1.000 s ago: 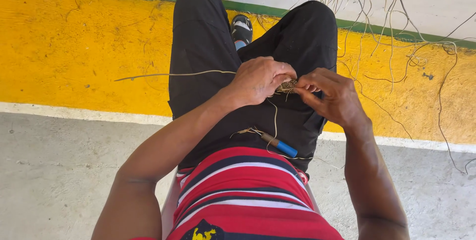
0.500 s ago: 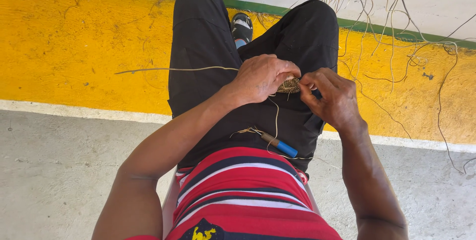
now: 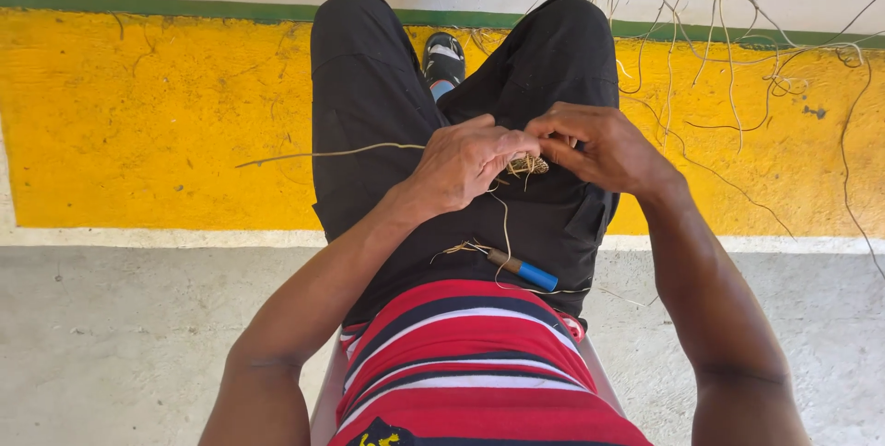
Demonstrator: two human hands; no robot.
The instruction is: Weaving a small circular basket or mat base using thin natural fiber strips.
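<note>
1. While seated above a yellow floor band (image 3: 147, 123), both hands meeting over the lap, on black shorts (image 3: 369, 105).
2. Left hand (image 3: 466, 162): fingers pinched on a small woven fibre knot (image 3: 529, 165), thumb and fingertips closed around its left side.
3. Right hand (image 3: 604, 146): fingers curled and pinched on the same knot from the right, knuckles up, touching the left hand's fingertips.
4. Knot: straw-coloured, held between the two hands just above the thighs, mostly hidden by fingers.
5. One long thin strand (image 3: 323, 153) running left from under the left hand, out across the left thigh and over the yellow band.
6. Another strand (image 3: 505, 225) hanging from the knot down to the lap.
7. Lying on the lap below the hands, near the shirt hem: a small tool (image 3: 523, 270) with a brown shaft and blue end, tilted, with loose fibres at its brown end.
8. Red, white and dark striped shirt (image 3: 461, 354) at bottom centre.
9. Between the knees, a dark shoe (image 3: 444, 57) on the floor.
10. Upper right, a tangle of dry fibres (image 3: 719, 31) spread over the yellow band and the green stripe (image 3: 184, 5).
11. Grey concrete floor (image 3: 120, 335) on either side of the seat.
</note>
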